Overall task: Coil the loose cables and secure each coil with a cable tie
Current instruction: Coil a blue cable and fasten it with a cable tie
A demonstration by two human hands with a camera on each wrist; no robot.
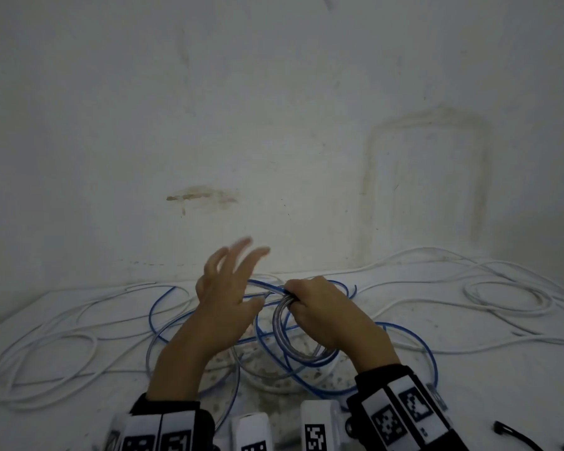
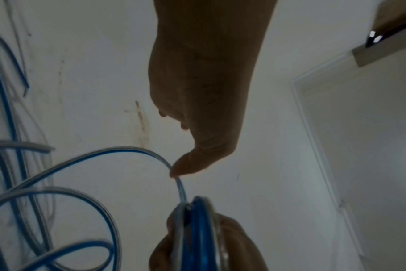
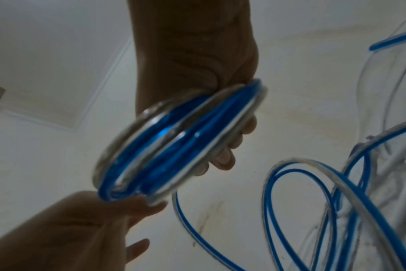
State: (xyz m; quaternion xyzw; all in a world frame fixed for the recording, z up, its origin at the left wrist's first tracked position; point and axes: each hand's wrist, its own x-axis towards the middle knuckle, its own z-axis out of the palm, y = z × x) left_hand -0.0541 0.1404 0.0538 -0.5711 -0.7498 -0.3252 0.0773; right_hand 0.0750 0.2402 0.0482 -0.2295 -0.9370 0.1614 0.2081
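Several turns of blue cable [image 1: 302, 340] sit clamped in the right hand [image 1: 326, 312] near the tabletop's [image 1: 469, 402] front edge, while the left hand [image 1: 223, 297], fingers spread, guides the next loop in.

Bare, shabby room: stained white wall [image 1: 274, 125], loose cables [image 1: 469, 288] strewn across white surface [image 1: 469, 385].

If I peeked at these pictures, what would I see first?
First you'd see the blue-and-clear cable coil in the middle, gripped by the right hand. Beside it, the left hand spreads its fingers, its thumb touching a loose strand of that cable. White cables sprawl in loops across the surface on both sides, and black cable ties lie at the bottom right corner.
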